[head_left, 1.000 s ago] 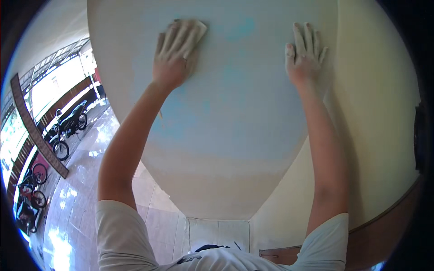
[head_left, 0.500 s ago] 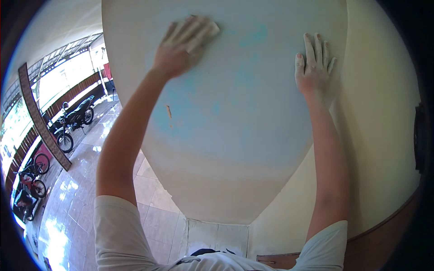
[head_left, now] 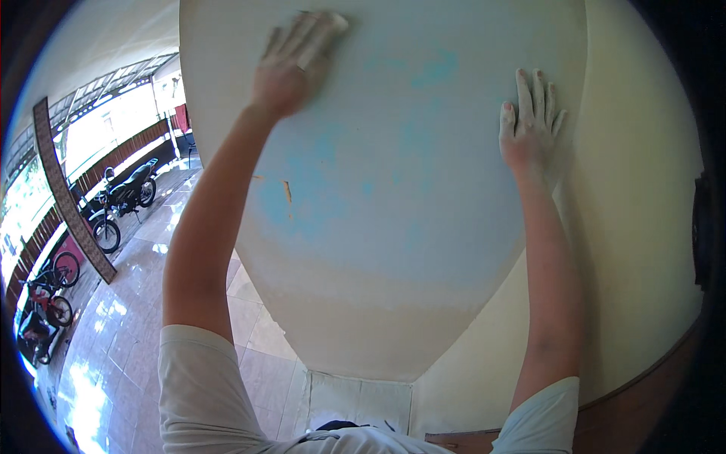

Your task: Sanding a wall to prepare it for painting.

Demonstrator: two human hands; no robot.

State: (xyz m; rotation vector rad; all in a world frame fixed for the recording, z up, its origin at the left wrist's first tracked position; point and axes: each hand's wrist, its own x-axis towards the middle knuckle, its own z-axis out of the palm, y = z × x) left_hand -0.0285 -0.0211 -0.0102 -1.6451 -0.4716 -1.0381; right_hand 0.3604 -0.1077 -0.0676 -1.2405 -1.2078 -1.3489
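My left hand (head_left: 293,66) is high on the pale wall panel (head_left: 393,212), fingers pressed over a small pale pad (head_left: 336,24) that lies against the surface and is mostly hidden and blurred. Further right, my right hand (head_left: 533,125) rests flat on the panel near its right edge, fingers spread and coated in white dust. The panel has faded light-blue patches (head_left: 439,66) and a narrow tan gouge (head_left: 287,191) below my left hand.
A yellowish wall (head_left: 635,151) borders the panel on the right, with a brown wooden edge (head_left: 643,393) low down. At left are a speckled column (head_left: 66,181), glossy floor tiles (head_left: 128,318), a black motorcycle (head_left: 128,197), further two-wheelers (head_left: 53,303) and a fence (head_left: 151,130).
My left hand has slid up and leftward along the panel with the pad. My right hand sits lower in the picture, staying near the same spot on the panel as the view shifts.
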